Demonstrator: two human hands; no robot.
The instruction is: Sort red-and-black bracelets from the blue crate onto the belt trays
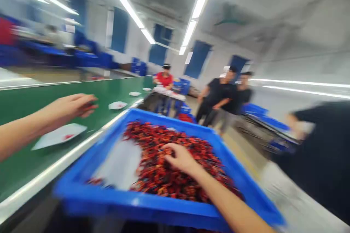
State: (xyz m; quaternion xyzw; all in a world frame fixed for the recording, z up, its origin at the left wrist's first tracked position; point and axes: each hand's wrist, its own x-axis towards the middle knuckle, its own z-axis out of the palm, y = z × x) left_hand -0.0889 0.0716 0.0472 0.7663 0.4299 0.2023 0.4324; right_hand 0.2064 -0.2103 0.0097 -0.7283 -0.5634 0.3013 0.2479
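The fingers of the right hand (182,158) are slightly spread and rest on a heap of small red and dark parts (169,174), their tips sunk among the pieces. Motion blur hides whether they are pinching anything. The fingers of the left hand (71,107) are curled loosely together, with a small dark-red speck at their tips (too blurred to tell whether it is held).

The heap lies inside a blue plastic tray (136,204), banked toward its far and right sides, while a white liner (117,164) shows bare on the left. The left hand hovers over a green conveyor belt (117,89), just beyond a pale metal rail (51,167) that runs beside the tray. Below that hand, a white dish (60,136) with a red smear lies on the belt, and two more white dishes (117,105) (135,93) sit farther along.

Beyond the belt's far end, a co-worker in a red shirt (164,79) stands at a table. Two people in black shirts (222,94) stand together in the aisle, and a blurred person in black (314,160) fills the right edge. Blue crates (139,66) stand along the far wall, beneath long ceiling lights (125,5).
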